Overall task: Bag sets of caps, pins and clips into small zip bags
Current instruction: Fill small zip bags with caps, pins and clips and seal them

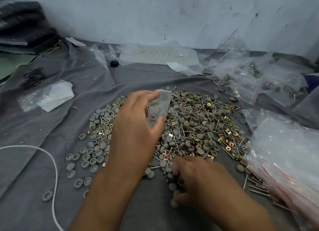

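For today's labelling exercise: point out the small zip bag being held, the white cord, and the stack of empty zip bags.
small zip bag [159, 108]: head view, middle of the clear bag.
white cord [54, 168]: head view, on its curve.
stack of empty zip bags [283, 154]: head view, top plastic.

Grey round caps mix with silvery pins and brass-gold square clips on a dark grey cloth. Clear zip bags carry red seal stripes. A white cord curves left; the wall is pale, black-smudged.
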{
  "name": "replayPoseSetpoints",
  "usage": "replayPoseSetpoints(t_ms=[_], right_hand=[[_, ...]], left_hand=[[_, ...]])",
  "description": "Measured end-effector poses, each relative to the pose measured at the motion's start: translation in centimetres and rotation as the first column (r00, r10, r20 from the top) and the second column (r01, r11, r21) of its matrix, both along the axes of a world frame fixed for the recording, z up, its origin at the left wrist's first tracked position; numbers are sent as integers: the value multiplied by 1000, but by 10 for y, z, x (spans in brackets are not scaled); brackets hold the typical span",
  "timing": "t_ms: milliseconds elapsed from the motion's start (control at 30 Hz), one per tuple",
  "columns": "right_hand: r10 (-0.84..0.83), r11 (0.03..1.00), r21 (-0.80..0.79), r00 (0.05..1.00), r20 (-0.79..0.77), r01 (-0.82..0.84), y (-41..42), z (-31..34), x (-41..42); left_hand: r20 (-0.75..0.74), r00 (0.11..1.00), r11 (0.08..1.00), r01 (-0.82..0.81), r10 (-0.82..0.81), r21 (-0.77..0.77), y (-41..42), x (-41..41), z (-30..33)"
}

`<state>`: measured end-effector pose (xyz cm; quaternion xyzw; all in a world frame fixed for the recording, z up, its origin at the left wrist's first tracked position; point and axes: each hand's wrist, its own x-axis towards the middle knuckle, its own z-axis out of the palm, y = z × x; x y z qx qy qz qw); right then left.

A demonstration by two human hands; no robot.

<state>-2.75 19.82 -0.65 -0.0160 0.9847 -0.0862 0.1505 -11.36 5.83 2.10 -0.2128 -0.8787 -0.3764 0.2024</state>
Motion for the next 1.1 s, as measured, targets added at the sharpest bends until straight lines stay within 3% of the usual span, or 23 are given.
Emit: replayPoseSetpoints(t_ms=[167, 600, 700, 800, 900, 933, 1000, 1100], right_hand=[[-80, 995, -62, 993, -90, 74, -3, -9, 1], [-49, 984, -172, 998, -47, 40, 0, -21, -8], [-67, 941, -336, 994, -90, 33, 11, -14, -5], [-212, 808, -581, 968, -133, 97, 25, 1, -1], [-380, 627, -779, 881, -281, 22, 31, 16, -4], [-416, 648, -761, 818, -397, -39, 31, 17, -5], [-399, 784, -610, 659, -638, -115, 28, 16, -10], [-301, 901, -421, 551, -778, -102, 21, 10, -18]], left_hand=[[4, 1000, 1000, 17, -17, -17, 0, -1, -2], [36, 998, 997, 44, -42, -67, 2, -2, -6], [51, 995, 992, 88, -83, -93, 1, -3, -6], [62, 990, 984, 133, -126, -121, 0, -3, -7], [72, 985, 973, 167, -157, -159, -1, -4, -8], [70, 983, 969, 177, -167, -171, -1, -4, -9], [69, 980, 963, 198, -188, -182, 1, -4, -10], [72, 974, 959, 223, -213, -173, 4, -3, -12]])
